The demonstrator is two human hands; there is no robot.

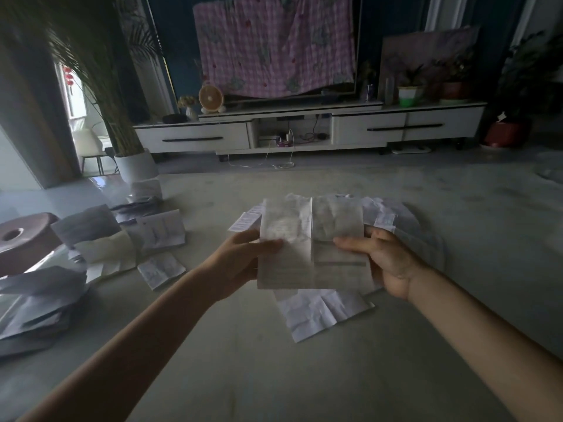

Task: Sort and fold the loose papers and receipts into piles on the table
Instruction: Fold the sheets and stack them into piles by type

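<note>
A creased white receipt (307, 239) with a vertical fold down its middle is held up above the table. My left hand (243, 257) pinches its left edge with the thumb on the front. My right hand (384, 257) grips its right edge, thumb across the front. Under it on the pale table (274, 376) lie loose crumpled papers (320, 312), and more spread behind to the right (393, 214). On the left sits a group of folded papers (158, 233) and a small folded slip (161, 269).
A brown tape roll (21, 239) and grey plastic bags (33, 303) sit at the table's left edge. Beyond the table stand a white TV cabinet (307, 129), a screen draped with pink checked cloth (274, 47), and potted plants (122, 117).
</note>
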